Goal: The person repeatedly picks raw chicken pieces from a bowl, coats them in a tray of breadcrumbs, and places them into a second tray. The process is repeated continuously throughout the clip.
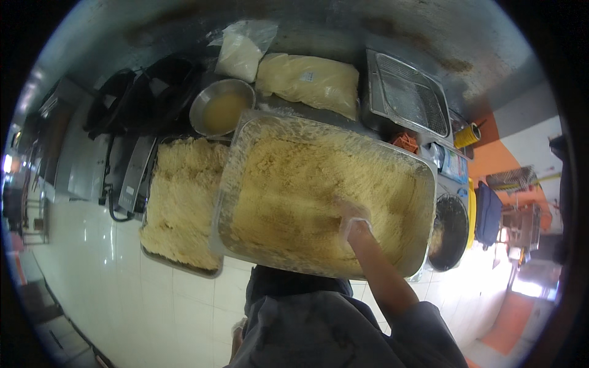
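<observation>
find yellowish powder [282, 178] inside the large tray [294, 262], with the gloved right hand [353, 218] against it; cannot tell whether spread or curled, nor for the left hand [238, 332] below the tray. best, probably, to sweep slowly, away from the tray's edge. note the label [307, 76] on the bag [281, 76] beyond the tray, too small to read.

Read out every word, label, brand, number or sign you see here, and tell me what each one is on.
None can be read clearly:
White label on the large bag of pale yellow powder: marks too small to read.
Blue-and-white packet right of the big tray: any print too blurred to read.
Grey metal appliance at left: small marking on its front, too small to read.
</observation>
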Available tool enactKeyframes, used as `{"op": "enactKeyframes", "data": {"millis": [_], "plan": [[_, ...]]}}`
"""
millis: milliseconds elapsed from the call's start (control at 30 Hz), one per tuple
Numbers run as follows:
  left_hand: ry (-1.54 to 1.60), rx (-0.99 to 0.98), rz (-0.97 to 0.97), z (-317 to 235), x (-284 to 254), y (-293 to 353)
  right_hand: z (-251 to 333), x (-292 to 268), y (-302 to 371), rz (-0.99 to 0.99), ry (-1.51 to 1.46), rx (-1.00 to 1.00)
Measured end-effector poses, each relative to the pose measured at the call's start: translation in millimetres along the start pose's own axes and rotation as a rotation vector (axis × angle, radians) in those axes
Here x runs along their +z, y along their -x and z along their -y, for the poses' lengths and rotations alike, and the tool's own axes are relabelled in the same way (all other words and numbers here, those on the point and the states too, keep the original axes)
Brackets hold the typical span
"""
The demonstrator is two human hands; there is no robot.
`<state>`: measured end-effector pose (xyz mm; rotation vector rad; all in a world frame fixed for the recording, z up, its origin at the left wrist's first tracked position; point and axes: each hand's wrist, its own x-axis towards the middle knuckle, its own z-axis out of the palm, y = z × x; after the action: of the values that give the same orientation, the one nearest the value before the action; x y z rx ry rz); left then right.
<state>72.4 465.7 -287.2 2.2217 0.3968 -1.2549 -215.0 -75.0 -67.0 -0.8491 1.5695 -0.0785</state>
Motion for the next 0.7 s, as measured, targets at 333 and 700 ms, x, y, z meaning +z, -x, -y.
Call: {"op": "enactKeyframes", "data": {"millis": [333, 700], "plan": [[0.091, 0.009, 0.114, -153.7, -118.8, -76.6, -6.5, -6.4, 23.7, -0.474, -0.656, -0.178], [0.468, 0.291, -0.061, -222.7, -155.4, -73.4, 69.3, -41.7, 98.5, -0.369, 0.157, -0.449]]}}
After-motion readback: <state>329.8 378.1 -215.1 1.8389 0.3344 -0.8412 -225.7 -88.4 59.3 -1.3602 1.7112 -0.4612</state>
